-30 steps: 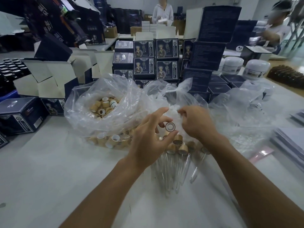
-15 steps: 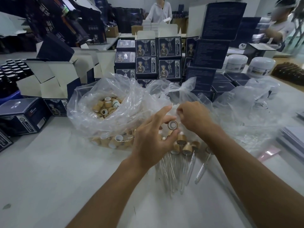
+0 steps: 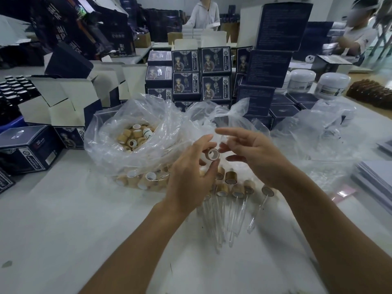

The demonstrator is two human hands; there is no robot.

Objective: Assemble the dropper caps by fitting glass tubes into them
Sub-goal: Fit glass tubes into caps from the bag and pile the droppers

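Item: one cap (image 3: pixel 213 154), pinched in the left hand (image 3: pixel 191 179) above the finished droppers (image 3: pixel 229 194); right hand (image 3: pixel 252 153) beside it, fingers loosely curled, any glass tube indiscernible; risk: misaligned tube could snap.

A white flat table (image 3: pixel 70 225) carries everything. At its centre lies a row of assembled bamboo-capped glass droppers (image 3: pixel 230 200). At ten o'clock sits a clear plastic bag of tan caps (image 3: pixel 135 143). Dark blue cartons (image 3: pixel 27 149) stand at nine and twelve o'clock; white jars (image 3: pixel 331 85) at two.
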